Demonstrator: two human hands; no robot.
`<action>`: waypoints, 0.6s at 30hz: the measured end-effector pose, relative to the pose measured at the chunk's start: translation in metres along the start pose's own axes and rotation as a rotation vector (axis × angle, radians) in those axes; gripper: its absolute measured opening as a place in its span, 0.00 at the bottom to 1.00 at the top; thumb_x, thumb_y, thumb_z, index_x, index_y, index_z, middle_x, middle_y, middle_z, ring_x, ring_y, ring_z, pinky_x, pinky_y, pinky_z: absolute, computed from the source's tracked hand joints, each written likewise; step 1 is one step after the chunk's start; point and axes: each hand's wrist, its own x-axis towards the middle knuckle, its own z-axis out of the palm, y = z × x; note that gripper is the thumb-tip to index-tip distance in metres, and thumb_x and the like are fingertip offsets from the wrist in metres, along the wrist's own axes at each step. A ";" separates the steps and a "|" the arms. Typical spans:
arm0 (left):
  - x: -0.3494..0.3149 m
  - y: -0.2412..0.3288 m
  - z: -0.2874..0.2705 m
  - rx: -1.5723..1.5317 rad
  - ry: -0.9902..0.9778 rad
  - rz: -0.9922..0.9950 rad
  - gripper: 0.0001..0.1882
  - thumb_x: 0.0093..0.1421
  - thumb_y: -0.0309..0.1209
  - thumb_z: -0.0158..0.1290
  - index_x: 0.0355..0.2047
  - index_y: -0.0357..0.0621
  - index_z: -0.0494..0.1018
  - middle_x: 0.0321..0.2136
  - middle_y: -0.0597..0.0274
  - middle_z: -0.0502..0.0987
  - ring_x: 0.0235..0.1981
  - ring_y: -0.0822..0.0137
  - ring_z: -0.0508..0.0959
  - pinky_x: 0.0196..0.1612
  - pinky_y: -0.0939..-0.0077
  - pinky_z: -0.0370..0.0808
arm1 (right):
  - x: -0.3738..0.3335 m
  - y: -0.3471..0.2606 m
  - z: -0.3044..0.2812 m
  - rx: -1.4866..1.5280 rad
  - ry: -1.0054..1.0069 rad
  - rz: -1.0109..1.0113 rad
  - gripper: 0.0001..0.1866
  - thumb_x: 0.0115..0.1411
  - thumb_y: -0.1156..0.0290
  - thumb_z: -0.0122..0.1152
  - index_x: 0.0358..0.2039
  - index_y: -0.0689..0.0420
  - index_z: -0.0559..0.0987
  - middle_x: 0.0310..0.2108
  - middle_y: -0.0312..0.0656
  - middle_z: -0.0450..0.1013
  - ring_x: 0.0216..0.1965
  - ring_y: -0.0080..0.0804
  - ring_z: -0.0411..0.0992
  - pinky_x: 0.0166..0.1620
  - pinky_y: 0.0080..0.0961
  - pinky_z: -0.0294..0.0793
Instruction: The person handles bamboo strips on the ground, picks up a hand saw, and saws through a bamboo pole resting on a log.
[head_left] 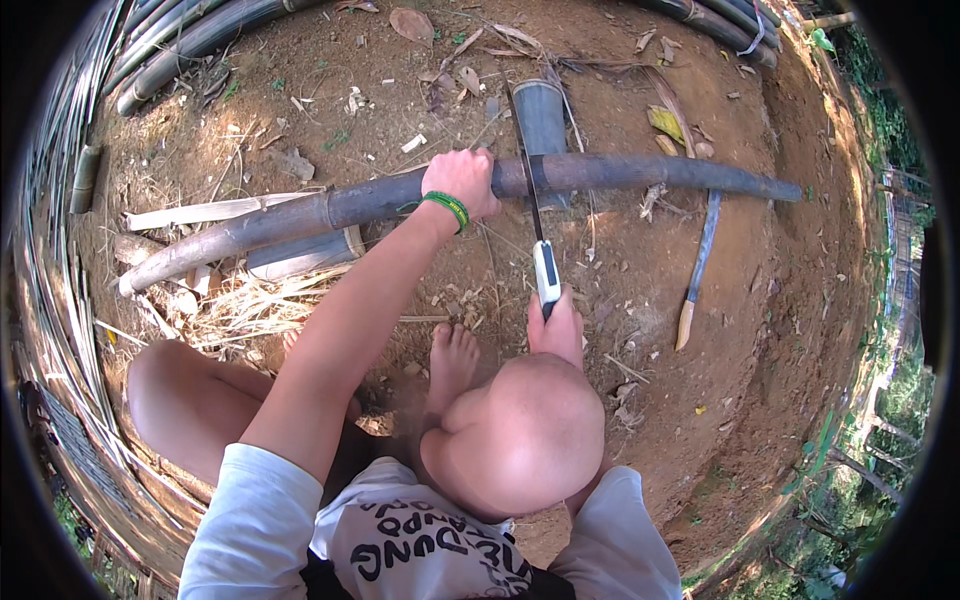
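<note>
A long dark bamboo pole point(390, 200) lies crosswise before me, propped on shorter bamboo pieces. My left hand point(462, 182) is closed around it near its middle, a green band on the wrist. In my right hand point(557, 330) is the handle of a hand saw point(546, 270), white and black. Its thin dark blade crosses the pole just right of my left hand, its tip pointing away from me. How deep the blade sits in the pole I cannot tell. Under the pole, a short bamboo section point(541, 115) stands out beyond the blade.
A machete point(704, 255) with a wooden handle lies right of the saw, its blade end by the pole. Another cut bamboo piece point(305, 255) and pale shavings point(265, 305) are at the left. Bamboo poles point(195, 45) are stacked at the far left, more point(725, 25) at the far right.
</note>
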 end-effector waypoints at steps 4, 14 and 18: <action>-0.002 0.004 0.000 0.016 0.020 0.003 0.24 0.48 0.42 0.66 0.41 0.40 0.79 0.32 0.50 0.86 0.37 0.52 0.88 0.41 0.62 0.85 | 0.018 -0.003 -0.002 -0.059 0.024 -0.060 0.20 0.70 0.59 0.58 0.48 0.65 0.70 0.28 0.65 0.77 0.34 0.70 0.77 0.34 0.57 0.73; 0.003 -0.001 0.000 0.008 -0.016 -0.008 0.28 0.46 0.48 0.68 0.41 0.40 0.79 0.34 0.47 0.85 0.37 0.50 0.87 0.42 0.60 0.85 | -0.076 0.033 -0.018 -0.074 -0.100 0.224 0.21 0.69 0.56 0.59 0.46 0.63 0.69 0.27 0.64 0.77 0.33 0.69 0.77 0.35 0.57 0.74; -0.002 0.005 0.002 0.020 0.012 -0.011 0.20 0.50 0.41 0.63 0.39 0.41 0.80 0.34 0.49 0.86 0.37 0.53 0.88 0.42 0.62 0.85 | 0.007 0.004 0.000 0.018 -0.017 0.006 0.18 0.70 0.60 0.57 0.43 0.64 0.69 0.27 0.64 0.77 0.32 0.69 0.77 0.34 0.58 0.72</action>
